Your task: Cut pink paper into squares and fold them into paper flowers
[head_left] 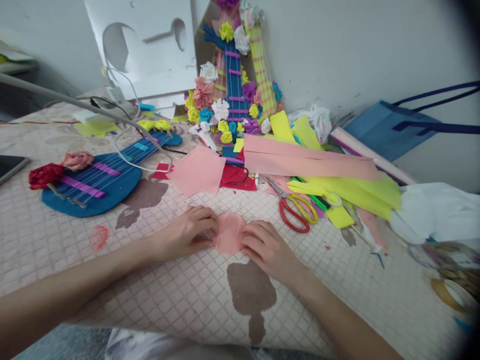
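Low over the table's middle, a small rounded piece of pink crepe paper (229, 234) is held between my two hands. My left hand (193, 227) pinches its left edge with curled fingers. On the opposite edge, the fingers of my right hand (264, 245) close on the paper. Beyond them lies a larger pink paper sheet (198, 170). Red-and-yellow-handled scissors (294, 212) rest to the right of it. To the left is a blue guitar-shaped craft (101, 180) with purple strips, strings and red and pink paper flowers.
Pink paper strips (307, 157) and yellow paper (356, 192) pile up at the right. A white glue gun (203, 134) stands before flower-covered craft guitars (234, 75) against the wall. A pale cable (86, 95) crosses the left side. A tape roll (452, 295) is at far right.
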The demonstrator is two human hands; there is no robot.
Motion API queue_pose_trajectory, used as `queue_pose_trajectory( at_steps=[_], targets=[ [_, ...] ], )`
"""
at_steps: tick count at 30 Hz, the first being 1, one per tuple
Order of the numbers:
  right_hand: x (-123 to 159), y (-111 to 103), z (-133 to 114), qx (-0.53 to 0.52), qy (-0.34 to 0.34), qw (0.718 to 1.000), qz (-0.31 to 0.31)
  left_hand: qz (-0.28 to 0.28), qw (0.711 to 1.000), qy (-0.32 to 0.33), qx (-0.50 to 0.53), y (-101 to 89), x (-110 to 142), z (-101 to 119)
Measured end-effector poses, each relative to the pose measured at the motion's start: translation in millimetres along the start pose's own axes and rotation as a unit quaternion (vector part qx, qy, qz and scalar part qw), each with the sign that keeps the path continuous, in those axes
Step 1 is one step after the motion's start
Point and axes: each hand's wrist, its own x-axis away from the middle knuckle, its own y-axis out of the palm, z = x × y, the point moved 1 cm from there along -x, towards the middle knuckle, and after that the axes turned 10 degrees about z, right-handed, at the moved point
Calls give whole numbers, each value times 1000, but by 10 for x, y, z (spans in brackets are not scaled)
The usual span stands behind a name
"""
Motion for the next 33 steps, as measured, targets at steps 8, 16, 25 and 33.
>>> queue_pose_trajectory(
  at_steps=[8, 16, 25, 33],
  targets=[
    [-11, 29, 26, 8, -53, 999, 2, 38, 999, 23, -11, -2, 17, 45],
    [22, -12, 109, -29, -54, 998, 11, 23, 988, 127, -84, 2, -16, 128],
    [72, -10, 87, -13, -61, 998, -9, 14, 995, 91, -35, 67, -23, 96],
    [64, 8, 86, -37, -18, 998, 38, 55, 990, 111, -60, 34, -16, 105]
  ],
)
